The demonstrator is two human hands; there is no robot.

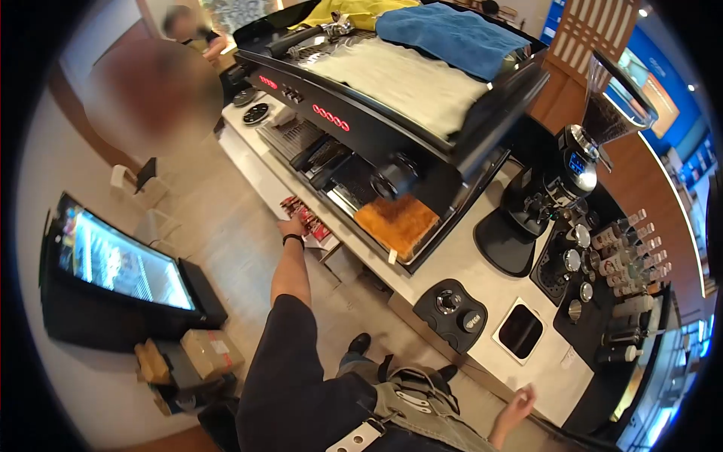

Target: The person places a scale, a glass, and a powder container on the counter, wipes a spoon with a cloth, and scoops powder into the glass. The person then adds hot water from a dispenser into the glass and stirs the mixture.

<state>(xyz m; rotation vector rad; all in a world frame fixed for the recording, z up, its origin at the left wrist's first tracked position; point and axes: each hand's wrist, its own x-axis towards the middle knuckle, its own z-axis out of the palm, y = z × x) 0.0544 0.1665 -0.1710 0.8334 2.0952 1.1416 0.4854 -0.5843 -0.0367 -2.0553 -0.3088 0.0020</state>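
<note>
While the left hand point(289, 227) reaches low along the near side of the worktop point(557, 383), its fingers meet the end of a row of red packets point(305, 218) lying on a white drawer or shelf just below the worktop's edge; whether they grip the packets, the white edge or neither, I cannot tell. A dark wristband point(293, 239) circles that wrist. Well apart from it, the right hand point(517, 408) hangs beside the worktop's near edge, its fingers loosely spread.

Above the packets stands a black coffee machine point(361, 135) with two groups of red-lit buttons. An orange-brown cloth point(398, 224) lies at the right end of its drip area, and on its top are a cream cloth point(399, 79), a blue cloth point(452, 36) and a yellow cloth point(343, 11).

To the right come a grinder point(566, 167) and, closer to the right hand, a black mat point(435, 324) bearing two round metal-topped tools, beside a dark metal-rimmed opening point(521, 331). Bottles point(631, 256) line up farther right. On the left, a lit display fridge point(128, 260) stands near a cardboard box point(211, 354), and another person point(213, 44) is partly visible beyond the machine.
</note>
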